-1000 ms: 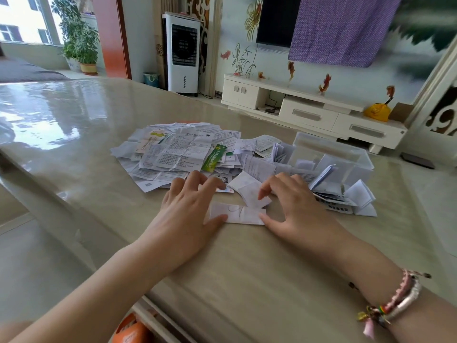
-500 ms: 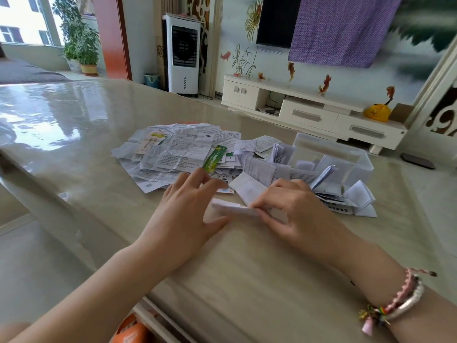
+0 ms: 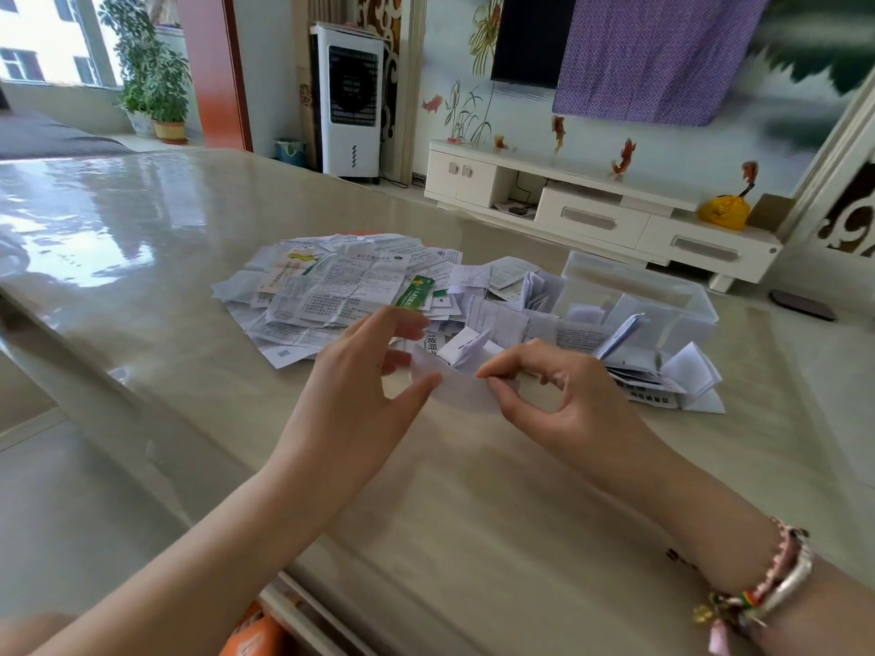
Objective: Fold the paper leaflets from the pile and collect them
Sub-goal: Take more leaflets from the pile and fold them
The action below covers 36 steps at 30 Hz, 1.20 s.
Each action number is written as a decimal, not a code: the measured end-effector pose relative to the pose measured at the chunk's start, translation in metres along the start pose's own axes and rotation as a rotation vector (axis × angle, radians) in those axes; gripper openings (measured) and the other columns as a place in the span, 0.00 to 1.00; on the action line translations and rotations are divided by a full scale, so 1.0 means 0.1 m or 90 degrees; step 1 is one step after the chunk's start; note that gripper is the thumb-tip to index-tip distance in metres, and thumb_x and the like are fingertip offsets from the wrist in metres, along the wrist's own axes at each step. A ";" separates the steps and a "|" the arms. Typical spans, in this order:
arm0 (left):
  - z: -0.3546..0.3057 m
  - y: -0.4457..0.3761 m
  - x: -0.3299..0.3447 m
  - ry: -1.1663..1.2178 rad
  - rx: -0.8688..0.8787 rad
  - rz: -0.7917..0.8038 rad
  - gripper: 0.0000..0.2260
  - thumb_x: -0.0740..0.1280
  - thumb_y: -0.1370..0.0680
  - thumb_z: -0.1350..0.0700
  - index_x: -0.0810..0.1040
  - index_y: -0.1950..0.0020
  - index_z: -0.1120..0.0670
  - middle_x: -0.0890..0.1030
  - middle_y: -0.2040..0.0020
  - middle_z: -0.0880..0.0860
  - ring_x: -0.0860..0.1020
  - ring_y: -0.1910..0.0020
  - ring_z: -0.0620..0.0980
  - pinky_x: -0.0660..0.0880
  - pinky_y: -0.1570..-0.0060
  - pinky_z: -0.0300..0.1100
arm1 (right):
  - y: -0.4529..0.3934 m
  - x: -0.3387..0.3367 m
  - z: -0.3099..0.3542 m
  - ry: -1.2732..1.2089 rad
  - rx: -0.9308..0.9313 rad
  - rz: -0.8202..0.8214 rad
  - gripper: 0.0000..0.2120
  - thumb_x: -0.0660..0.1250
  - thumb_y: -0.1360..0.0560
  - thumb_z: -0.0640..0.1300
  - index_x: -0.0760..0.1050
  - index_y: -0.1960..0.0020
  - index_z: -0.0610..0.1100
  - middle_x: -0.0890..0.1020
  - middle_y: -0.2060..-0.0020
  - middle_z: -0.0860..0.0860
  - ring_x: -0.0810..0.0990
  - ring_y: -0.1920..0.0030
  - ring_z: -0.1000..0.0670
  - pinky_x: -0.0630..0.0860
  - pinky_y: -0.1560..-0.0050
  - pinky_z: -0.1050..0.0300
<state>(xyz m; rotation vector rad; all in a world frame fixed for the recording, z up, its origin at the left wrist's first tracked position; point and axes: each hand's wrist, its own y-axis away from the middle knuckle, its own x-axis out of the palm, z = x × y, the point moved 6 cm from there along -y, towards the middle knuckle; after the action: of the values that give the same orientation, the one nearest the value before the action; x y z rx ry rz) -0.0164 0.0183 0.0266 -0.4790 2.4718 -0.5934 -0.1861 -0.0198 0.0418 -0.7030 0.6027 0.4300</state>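
Observation:
A small white folded leaflet (image 3: 461, 388) is lifted a little above the table, held between both hands. My left hand (image 3: 360, 385) pinches its left end between thumb and fingers. My right hand (image 3: 558, 400) pinches its right part with thumb and forefinger. Behind them spreads the pile of unfolded printed leaflets (image 3: 341, 291), with a green strip lying on it. A clear plastic box (image 3: 637, 298) at the right holds folded leaflets, and more folded leaflets (image 3: 672, 378) lie heaped against its front.
The glossy beige table (image 3: 473, 513) has its left edge running diagonally beside my left arm. An orange object (image 3: 251, 632) shows below the near edge. A white TV cabinet (image 3: 596, 210) and an air cooler (image 3: 352, 99) stand across the room.
The leaflet lay flat on the table under both hands a second ago. Both hands have now picked it up and hold it in the air.

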 end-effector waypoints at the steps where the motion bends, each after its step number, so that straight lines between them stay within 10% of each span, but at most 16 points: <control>1: 0.00 0.00 0.00 0.012 -0.005 0.000 0.17 0.75 0.30 0.59 0.76 0.45 0.46 0.80 0.47 0.40 0.80 0.55 0.38 0.76 0.52 0.34 | 0.00 0.00 0.01 -0.012 0.009 0.003 0.08 0.70 0.26 0.38 0.80 0.55 0.51 0.79 0.62 0.64 0.78 0.57 0.61 0.67 0.54 0.73; 20: 0.01 -0.01 0.13 0.236 -0.117 0.100 0.06 0.71 0.26 0.65 0.82 0.61 0.56 0.84 0.65 0.53 0.84 0.65 0.51 0.77 0.58 0.39 | -0.02 -0.03 0.04 -0.009 -0.001 -0.063 0.11 0.70 0.26 0.43 0.73 0.46 0.52 0.77 0.49 0.57 0.76 0.49 0.53 0.66 0.52 0.72; 27: 0.08 -0.17 0.03 0.194 -0.106 0.139 0.04 0.71 0.26 0.61 0.83 0.59 0.54 0.85 0.64 0.53 0.83 0.63 0.49 0.77 0.51 0.47 | -0.08 0.04 -0.06 -0.016 0.031 -0.054 0.08 0.69 0.25 0.42 0.77 0.56 0.55 0.78 0.58 0.60 0.75 0.50 0.54 0.66 0.50 0.68; 32: 0.38 -0.49 -0.33 -0.052 -0.052 0.008 0.03 0.69 0.23 0.50 0.81 0.52 0.45 0.82 0.51 0.43 0.78 0.51 0.41 0.70 0.50 0.40 | -0.15 -0.05 -0.21 -0.083 0.098 -0.136 0.09 0.67 0.25 0.49 0.79 0.46 0.58 0.79 0.49 0.53 0.76 0.45 0.55 0.67 0.46 0.69; 36: 0.69 -0.57 -0.31 -0.340 -0.041 0.066 0.26 0.66 0.25 0.41 0.68 0.28 0.46 0.66 0.26 0.48 0.62 0.26 0.53 0.60 0.29 0.52 | -0.16 -0.04 -0.39 -0.094 0.154 -0.103 0.18 0.63 0.26 0.56 0.75 0.37 0.61 0.78 0.43 0.57 0.74 0.39 0.56 0.71 0.34 0.51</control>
<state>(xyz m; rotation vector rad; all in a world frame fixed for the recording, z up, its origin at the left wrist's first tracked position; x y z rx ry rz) 0.0599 -0.0372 0.0168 -0.4610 1.9934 -0.2946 -0.1943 -0.0594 0.0280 -0.4792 0.4445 0.2501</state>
